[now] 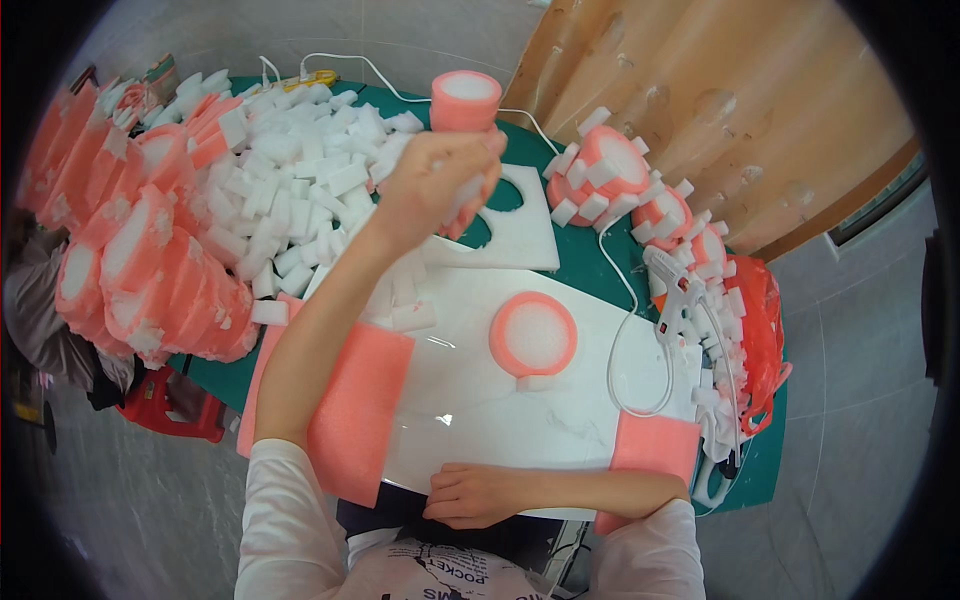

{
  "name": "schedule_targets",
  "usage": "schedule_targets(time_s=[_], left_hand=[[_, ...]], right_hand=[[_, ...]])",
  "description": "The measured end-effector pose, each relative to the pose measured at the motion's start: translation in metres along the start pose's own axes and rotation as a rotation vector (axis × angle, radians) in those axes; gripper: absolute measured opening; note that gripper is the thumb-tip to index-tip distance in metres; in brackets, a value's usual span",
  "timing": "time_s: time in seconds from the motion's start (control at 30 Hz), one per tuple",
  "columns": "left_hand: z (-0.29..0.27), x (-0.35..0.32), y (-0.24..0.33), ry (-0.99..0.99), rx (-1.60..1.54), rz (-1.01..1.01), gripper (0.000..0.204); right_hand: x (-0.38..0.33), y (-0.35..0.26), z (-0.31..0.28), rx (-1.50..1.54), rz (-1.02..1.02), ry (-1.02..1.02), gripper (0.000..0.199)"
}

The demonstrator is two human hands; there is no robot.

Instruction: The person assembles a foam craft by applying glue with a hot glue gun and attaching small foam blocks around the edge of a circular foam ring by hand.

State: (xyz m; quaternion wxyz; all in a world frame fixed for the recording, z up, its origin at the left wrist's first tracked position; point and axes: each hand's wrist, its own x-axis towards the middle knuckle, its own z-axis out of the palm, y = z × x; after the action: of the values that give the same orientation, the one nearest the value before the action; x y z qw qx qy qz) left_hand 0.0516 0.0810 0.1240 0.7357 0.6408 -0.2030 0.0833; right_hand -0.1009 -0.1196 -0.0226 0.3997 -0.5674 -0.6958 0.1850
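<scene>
My left hand (440, 185) reaches across to the far side of the table, its fingers curled round something pink and white that they mostly hide. Just beyond it rises a pink foam cylinder (465, 112) with a white top; whether the hand touches it I cannot tell. My right hand (470, 495) rests loosely closed, palm down, at the near edge of the glossy white board (480, 430). On that board lies a round white foam disc (535, 337) with a pink foam rim, a small white foam block (536, 383) against its near side.
White foam blocks (300, 180) heap at the far left beside pink foam rolls (150, 270). Pink sheets (360, 410) flank the board. A cut-out white sheet (525, 240) lies beyond. On the right are a glue gun (675, 300) with its cord, block-studded pink rounds (612, 160) and a red bag (757, 320).
</scene>
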Motion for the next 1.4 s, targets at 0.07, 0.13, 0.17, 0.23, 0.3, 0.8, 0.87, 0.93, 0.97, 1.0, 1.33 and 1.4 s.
schedule_targets(time_s=[0.07, 0.13, 0.17, 0.23, 0.3, 0.8, 0.87, 0.93, 0.97, 1.0, 1.33, 1.4], left_hand=[[0.012, -0.003, -0.004, -0.056, 0.022, -0.016, 0.044], [0.020, -0.003, -0.011, -0.205, 0.187, 0.095, 0.044], [0.021, -0.003, -0.017, -0.226, 0.255, 0.086, 0.043], [0.025, -0.003, -0.017, -0.229, 0.264, 0.035, 0.043], [0.026, -0.002, -0.021, -0.229, 0.278, -0.017, 0.043], [0.023, 0.001, -0.022, -0.216, 0.516, -0.110, 0.050], [0.022, 0.001, -0.022, -0.205, 0.477, -0.116, 0.047], [0.019, 0.000, -0.018, -0.201, 0.508, -0.083, 0.041], [0.017, -0.001, -0.015, -0.203, 0.539, -0.050, 0.036], [0.015, -0.001, -0.016, -0.182, 0.553, -0.056, 0.036], [-0.041, -0.003, -0.015, 0.271, 1.502, 0.158, 0.025], [-0.059, -0.011, -0.011, 0.419, 1.824, -0.117, 0.027]], right_hand=[[0.000, -0.001, 0.001, 0.013, -0.010, 0.033, 0.012], [0.001, -0.002, 0.000, 0.002, -0.027, 0.041, 0.011], [0.000, -0.002, 0.000, 0.001, -0.025, 0.044, 0.011], [0.000, -0.002, 0.001, -0.006, -0.024, 0.030, 0.010], [0.001, -0.002, 0.000, -0.004, -0.030, 0.032, 0.010], [0.000, -0.002, 0.000, 0.002, -0.034, 0.038, 0.011], [0.000, -0.001, -0.001, 0.003, -0.034, 0.033, 0.011], [0.000, -0.001, 0.000, 0.001, -0.028, 0.011, 0.012], [0.001, -0.001, -0.001, 0.009, -0.045, -0.002, 0.012], [0.002, -0.001, -0.001, 0.002, -0.032, -0.008, 0.013], [0.004, -0.005, -0.007, -0.047, 0.017, -0.108, 0.018], [0.003, -0.004, -0.008, -0.041, 0.016, -0.120, 0.020]])
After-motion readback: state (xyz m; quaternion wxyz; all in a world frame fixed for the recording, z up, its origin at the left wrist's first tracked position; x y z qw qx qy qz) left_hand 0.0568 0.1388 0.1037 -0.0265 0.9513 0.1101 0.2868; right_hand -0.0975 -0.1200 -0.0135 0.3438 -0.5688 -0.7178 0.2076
